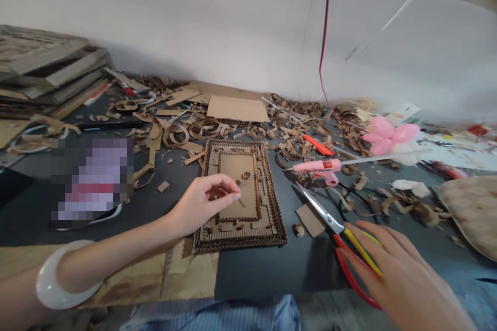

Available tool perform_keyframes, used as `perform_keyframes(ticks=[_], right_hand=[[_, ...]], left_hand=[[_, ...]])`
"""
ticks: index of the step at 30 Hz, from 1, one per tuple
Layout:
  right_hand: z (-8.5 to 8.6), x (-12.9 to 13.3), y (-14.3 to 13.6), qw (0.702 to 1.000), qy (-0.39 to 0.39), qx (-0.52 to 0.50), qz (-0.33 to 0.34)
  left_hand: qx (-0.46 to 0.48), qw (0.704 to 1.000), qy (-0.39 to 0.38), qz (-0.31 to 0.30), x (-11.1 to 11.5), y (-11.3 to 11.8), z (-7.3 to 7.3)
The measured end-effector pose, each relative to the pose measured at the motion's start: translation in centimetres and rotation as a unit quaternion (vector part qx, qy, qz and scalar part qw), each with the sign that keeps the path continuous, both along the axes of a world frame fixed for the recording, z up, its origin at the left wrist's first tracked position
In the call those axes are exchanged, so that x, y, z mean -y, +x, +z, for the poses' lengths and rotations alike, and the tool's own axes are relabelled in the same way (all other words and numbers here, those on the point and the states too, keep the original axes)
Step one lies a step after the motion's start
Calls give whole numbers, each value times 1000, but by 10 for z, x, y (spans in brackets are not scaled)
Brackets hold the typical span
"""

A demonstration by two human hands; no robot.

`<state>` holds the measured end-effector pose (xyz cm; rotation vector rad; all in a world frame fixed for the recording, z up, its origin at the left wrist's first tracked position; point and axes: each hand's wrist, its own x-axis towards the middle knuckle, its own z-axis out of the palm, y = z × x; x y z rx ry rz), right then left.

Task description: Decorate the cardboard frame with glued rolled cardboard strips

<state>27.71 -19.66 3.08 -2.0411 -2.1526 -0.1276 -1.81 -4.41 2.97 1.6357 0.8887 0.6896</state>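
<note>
A rectangular cardboard frame [274, 212] with layered, corrugated borders lies flat on the dark table. Above it, my left hand [205, 199] pinches a thin, dark sliver [241, 202] between thumb and fingertip; its exact kind is too small to tell. Two small coiled cardboard pieces, one of them a round coil [247, 175], sit on the frame's inner panel. To the right, my right hand [404, 264] is on the red and yellow handles of the scissors [330, 221], fingers bent over them. The blades point away toward the glue gun and look closed.
A pink glue gun [318, 166] with a long glue stick lies right of the frame, near an orange cutter [318, 145]. Cardboard scraps [202, 126] cover the back. A blurred phone [95, 181] lies left; stacked wooden-looking frames [50, 72] stand behind it. Pink balloons [388, 134] sit right.
</note>
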Motion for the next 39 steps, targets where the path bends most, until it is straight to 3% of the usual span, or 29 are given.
perform_keyframes(ticks=[4,6,9,13,16,19,23,33,39], right_hand=[[16,-35,-84,978,122,-136,105],[12,-53,-116,960,140,-203,131],[0,-70,-140,948,131,-241,160],[-7,-78,-144,944,104,-264,168],[-7,-83,-145,958,57,-246,138],[-6,-89,-148,974,-31,-198,108],[-7,-98,-153,977,-101,-168,81],[-1,-108,-156,962,-203,-177,47],[-5,-111,-146,949,-215,-216,83]], left_hand=[[9,1000,-18,-21,12,3,1],[19,999,-28,-19,15,3,-1],[33,999,-38,-10,15,-1,-6],[22,1000,-18,2,12,-12,-9],[-28,995,93,29,6,-23,-11],[-75,972,221,30,-2,-31,-15],[-103,951,293,2,-7,-36,-21],[-118,946,300,-16,-8,-38,-30],[-114,948,296,-21,-10,-38,-30]])
